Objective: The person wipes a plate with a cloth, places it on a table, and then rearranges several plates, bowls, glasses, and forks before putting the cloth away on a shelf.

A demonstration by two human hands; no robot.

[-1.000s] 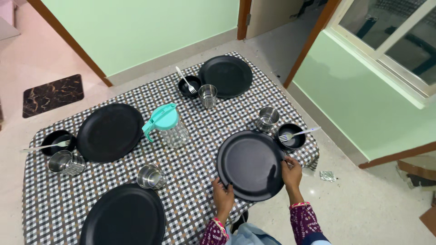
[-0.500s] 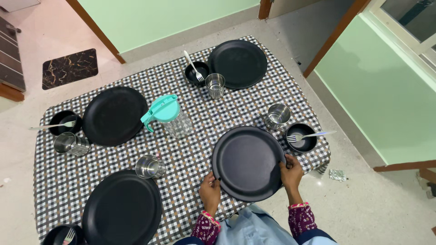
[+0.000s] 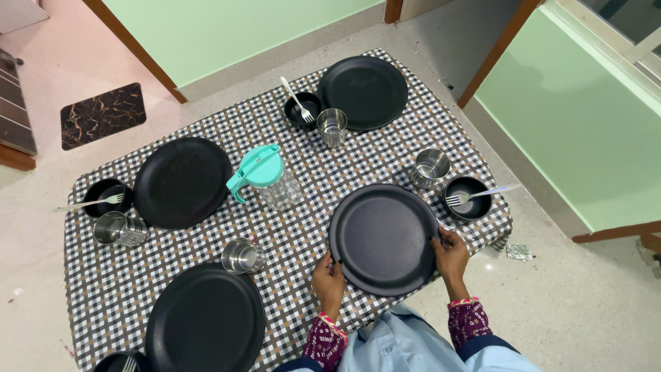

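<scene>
Black plate point(image 3: 383, 238) sits flat on the checkered tablecloth point(image 3: 323, 179) at the near right edge of the table, and the person has both hands on it: left hand point(image 3: 329, 279) curled over the near-left rim, right hand point(image 3: 451, 251) pinching the right rim, fingers closed on the edge with thumbs on top. Only the head view here, looking straight down. Layout-wise it looks pretty far along, judging by what's laid out: three other black plates are down, one at the far end point(image 3: 363, 92), one on the left point(image 3: 182, 182), one at the near left point(image 3: 205, 322). Each spot seems to have a steel tumbler, like the one point(image 3: 429, 167) just beyond the held plate, and a small black bowl point(image 3: 467, 198) with a fork point(image 3: 478, 195) resting in it. A clear water jug with a teal lid point(image 3: 265, 178) stands in the middle. The held plate lies near its bowl and tumbler, so this setting looks basically placed, hands just not off it yet.
</scene>
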